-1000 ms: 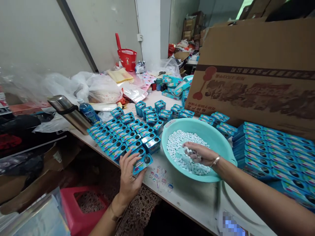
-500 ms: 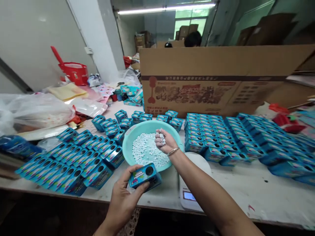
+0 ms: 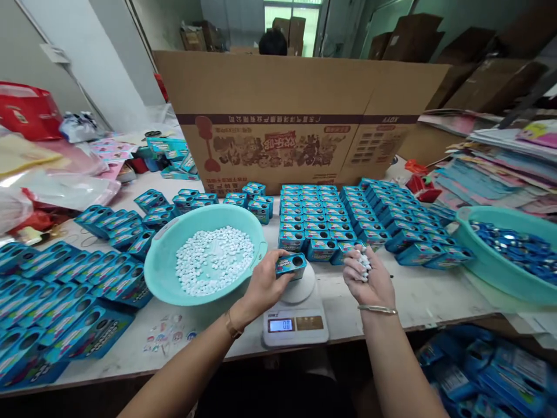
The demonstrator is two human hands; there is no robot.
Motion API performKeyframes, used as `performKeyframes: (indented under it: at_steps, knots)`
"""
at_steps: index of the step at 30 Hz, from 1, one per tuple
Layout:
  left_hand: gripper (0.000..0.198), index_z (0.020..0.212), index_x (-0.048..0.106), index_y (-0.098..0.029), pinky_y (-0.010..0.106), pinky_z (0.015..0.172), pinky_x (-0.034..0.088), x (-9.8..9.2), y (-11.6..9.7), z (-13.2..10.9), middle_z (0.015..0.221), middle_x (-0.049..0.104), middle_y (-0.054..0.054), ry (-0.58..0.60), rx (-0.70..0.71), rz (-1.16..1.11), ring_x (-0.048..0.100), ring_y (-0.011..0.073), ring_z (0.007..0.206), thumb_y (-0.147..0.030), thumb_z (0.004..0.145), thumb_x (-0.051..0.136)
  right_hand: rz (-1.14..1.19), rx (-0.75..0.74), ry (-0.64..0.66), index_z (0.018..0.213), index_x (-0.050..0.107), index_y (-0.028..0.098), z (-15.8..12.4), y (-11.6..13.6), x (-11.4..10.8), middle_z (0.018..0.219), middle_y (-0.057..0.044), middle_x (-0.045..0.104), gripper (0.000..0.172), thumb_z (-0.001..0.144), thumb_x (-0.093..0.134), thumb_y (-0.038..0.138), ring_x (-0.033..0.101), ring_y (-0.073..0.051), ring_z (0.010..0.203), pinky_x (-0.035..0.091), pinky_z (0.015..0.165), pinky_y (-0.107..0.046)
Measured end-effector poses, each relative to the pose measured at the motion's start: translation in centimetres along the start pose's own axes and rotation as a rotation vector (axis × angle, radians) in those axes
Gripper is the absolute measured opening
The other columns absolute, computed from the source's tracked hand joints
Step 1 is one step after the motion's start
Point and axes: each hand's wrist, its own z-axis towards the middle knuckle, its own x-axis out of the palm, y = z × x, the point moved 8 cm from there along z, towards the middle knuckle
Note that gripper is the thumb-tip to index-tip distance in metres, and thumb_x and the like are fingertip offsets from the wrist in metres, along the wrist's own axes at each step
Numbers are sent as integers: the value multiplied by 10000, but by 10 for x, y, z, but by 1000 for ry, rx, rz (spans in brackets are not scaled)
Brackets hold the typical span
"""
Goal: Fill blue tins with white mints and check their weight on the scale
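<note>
My left hand (image 3: pixel 267 281) is closed around a small blue box (image 3: pixel 290 265) with a dark round hole in it. That box is right over the round plate of a white kitchen scale (image 3: pixel 296 328), whose display reads 0.0; contact with the plate cannot be made out. My right hand (image 3: pixel 369 276), palm up with curled fingers, holds a handful of small white candies (image 3: pixel 364 264) to the right of the scale. Left of the scale, a turquoise basin (image 3: pixel 156 264) contains many more loose white candies (image 3: pixel 213 255).
Rows of blue boxes stand at left (image 3: pixel 93 331) and at right (image 3: pixel 313 223). Behind them rises a large cardboard carton (image 3: pixel 282 87). A second turquoise basin (image 3: pixel 487 261) with blue pieces is at far right. Blue packages (image 3: pixel 491 371) lie below the table edge. A person's head (image 3: pixel 273 42) shows behind the carton.
My right hand has left the basin and moved right, past the scale, with the candies. My left hand has brought the box over the scale. The view has turned right.
</note>
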Motion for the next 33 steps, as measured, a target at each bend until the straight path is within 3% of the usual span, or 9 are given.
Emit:
performKeyframes:
  at_steps: [3, 5, 8, 10, 13, 15, 24, 33]
  knots:
    - [350, 1109, 565, -195, 400, 918, 538, 17, 4, 6, 1082, 661, 75, 94, 19, 67, 649, 238, 1022, -128, 787, 683, 62, -77, -99, 868, 489, 205, -17, 11, -25, 638, 60, 517, 78, 943, 474, 190, 423, -49, 372, 333, 320, -139]
    - [521, 1262, 490, -183, 453, 1010, 500, 15, -4, 6, 1233, 611, 124, 96, 87, 127, 595, 280, 1176, -182, 789, 710, 105, -115, -161, 868, 489, 198, -25, 13, -32, 648, 55, 522, 84, 938, 448, 176, 418, -42, 361, 329, 314, -134]
    - [912, 1498, 210, -183, 528, 1144, 374, -14, -29, 0, 1503, 383, 198, -34, 223, 229, 370, 346, 1420, -346, 788, 759, 172, -127, -246, 862, 480, 191, -33, 9, -38, 667, 42, 537, 104, 936, 409, 176, 453, -41, 384, 367, 338, -132]
    - [981, 1539, 93, -210, 545, 1158, 347, -40, -45, -6, 1554, 308, 199, -137, 270, 283, 307, 352, 1456, -429, 822, 727, 195, -123, -277, 853, 472, 192, -35, 3, -39, 659, 47, 530, 84, 923, 428, 177, 489, -48, 419, 403, 371, -135]
    - [916, 1542, 131, -244, 550, 1149, 355, -68, -57, -15, 1519, 373, 172, -216, 275, 352, 368, 339, 1417, -457, 852, 694, 182, -103, -275, 812, 455, 200, -35, -8, -38, 627, 62, 494, 90, 888, 490, 167, 490, -54, 439, 399, 386, -138]
    - [868, 1529, 198, -247, 550, 1151, 354, -75, -56, -20, 1482, 422, 158, -214, 264, 374, 404, 330, 1388, -449, 851, 699, 146, -93, -258, 778, 447, 202, -34, -14, -36, 602, 69, 466, 124, 881, 502, 162, 460, -55, 423, 363, 366, -141]
    - [787, 1496, 294, -199, 521, 1155, 366, -56, -44, -25, 1442, 449, 173, -110, 259, 281, 412, 314, 1371, -388, 852, 705, -51, -157, -176, 798, 520, 201, -28, -10, -13, 571, 78, 462, 128, 911, 564, 241, 377, -54, 371, 309, 331, -154]
    - [784, 1483, 318, -210, 536, 1134, 384, -31, -41, -12, 1409, 477, 162, -28, 292, 190, 443, 327, 1335, -362, 830, 722, -69, -165, -181, 763, 501, 194, -7, -21, 41, 541, 84, 422, 271, 1001, 437, 306, 336, -42, 345, 274, 312, -143]
